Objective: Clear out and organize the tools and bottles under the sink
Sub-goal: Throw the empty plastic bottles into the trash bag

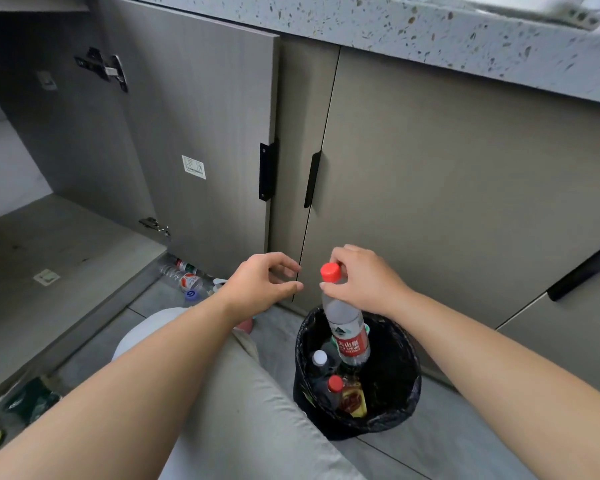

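A clear plastic red-capped water bottle [345, 327] is held upright by the neck in the right hand [362, 282] over the black-lined bin [407, 403]; the left hand [264, 284] is kept loose, empty

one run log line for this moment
step: binning bottle | right hand: grip on neck of red-capped bottle | bottle: over black bin | left hand: open, empty | floor: more bottles by cabinet

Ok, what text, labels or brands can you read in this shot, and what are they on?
Held bottle, red label: Chinese characters, partly legible as "山泉", with "SPRING" under them; the rest is blurred.
White sticker on the open door: printed lines, too small to read.
Bottles on the floor: labels blurred.
Bottles in the bin: nothing readable.
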{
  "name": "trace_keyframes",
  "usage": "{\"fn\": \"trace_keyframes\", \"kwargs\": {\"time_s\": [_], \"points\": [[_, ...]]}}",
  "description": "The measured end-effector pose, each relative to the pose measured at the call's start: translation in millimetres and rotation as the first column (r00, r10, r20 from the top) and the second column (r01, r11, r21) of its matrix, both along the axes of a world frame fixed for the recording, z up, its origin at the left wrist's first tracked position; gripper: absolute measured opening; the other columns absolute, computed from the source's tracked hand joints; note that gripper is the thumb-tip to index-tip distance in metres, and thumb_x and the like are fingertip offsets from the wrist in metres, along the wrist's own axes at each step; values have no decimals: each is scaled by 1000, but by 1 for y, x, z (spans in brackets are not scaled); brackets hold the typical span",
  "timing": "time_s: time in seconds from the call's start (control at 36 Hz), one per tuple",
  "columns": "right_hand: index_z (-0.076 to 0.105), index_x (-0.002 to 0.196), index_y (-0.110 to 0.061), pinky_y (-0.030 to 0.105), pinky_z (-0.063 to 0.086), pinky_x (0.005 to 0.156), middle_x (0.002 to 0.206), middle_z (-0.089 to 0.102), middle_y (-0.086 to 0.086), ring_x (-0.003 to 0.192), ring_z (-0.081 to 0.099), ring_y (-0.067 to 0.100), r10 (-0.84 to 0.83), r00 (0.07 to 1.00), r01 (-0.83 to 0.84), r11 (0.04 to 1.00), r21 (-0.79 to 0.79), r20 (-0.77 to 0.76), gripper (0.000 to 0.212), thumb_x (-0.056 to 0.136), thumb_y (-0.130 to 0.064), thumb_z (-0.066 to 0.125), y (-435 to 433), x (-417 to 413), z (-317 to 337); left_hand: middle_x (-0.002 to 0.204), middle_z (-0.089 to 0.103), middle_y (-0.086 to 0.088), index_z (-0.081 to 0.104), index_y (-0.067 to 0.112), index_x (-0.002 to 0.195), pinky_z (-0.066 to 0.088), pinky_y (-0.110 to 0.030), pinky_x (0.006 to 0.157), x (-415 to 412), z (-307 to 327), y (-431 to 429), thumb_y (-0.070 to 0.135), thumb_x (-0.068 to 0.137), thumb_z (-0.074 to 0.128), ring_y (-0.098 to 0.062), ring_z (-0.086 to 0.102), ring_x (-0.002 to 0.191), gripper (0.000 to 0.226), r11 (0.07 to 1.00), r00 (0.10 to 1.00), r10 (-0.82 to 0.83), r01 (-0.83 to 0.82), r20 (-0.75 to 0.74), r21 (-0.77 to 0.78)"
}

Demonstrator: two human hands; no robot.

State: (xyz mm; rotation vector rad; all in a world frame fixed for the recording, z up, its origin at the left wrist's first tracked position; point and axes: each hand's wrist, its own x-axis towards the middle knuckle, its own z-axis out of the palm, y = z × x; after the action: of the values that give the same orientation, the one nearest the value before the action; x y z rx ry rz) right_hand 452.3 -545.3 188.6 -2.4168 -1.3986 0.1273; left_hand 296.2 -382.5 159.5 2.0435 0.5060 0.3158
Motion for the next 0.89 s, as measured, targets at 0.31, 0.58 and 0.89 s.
{"fn": "trace_keyframes", "kwargs": {"time_s": [0.31,0.58,0.89], "points": [[43,73,-26,33,44,64,87,59,-2,82,58,21,-218,960,113,873,-475,-173,22,72,-30,64,-71,9,-98,77,68,11,73,30,94,56,-47,88,0,-3,-2,24,91,70,-13,64,76,8,999,997,-33,33,-70,-4],[52,80,-24,32,52,72,97,66,1,89,65,24,-281,921,46,766,-642,-269,19,71,-30,68,-86,-16,-147,81,70,-8,74,28,90,61,-49,73,-2,-3,-1,19,92,67,-33,70,79,11,999,996,51,-51,-74,8],[61,98,-24,30,51,79,108,67,2,100,65,24,-197,943,-85,639,-764,-269,29,75,-42,70,-71,-13,-148,78,66,11,65,37,83,58,-38,74,-1,1,1,20,90,54,-20,68,82,22,971,981,101,-61,-164,232]]}}
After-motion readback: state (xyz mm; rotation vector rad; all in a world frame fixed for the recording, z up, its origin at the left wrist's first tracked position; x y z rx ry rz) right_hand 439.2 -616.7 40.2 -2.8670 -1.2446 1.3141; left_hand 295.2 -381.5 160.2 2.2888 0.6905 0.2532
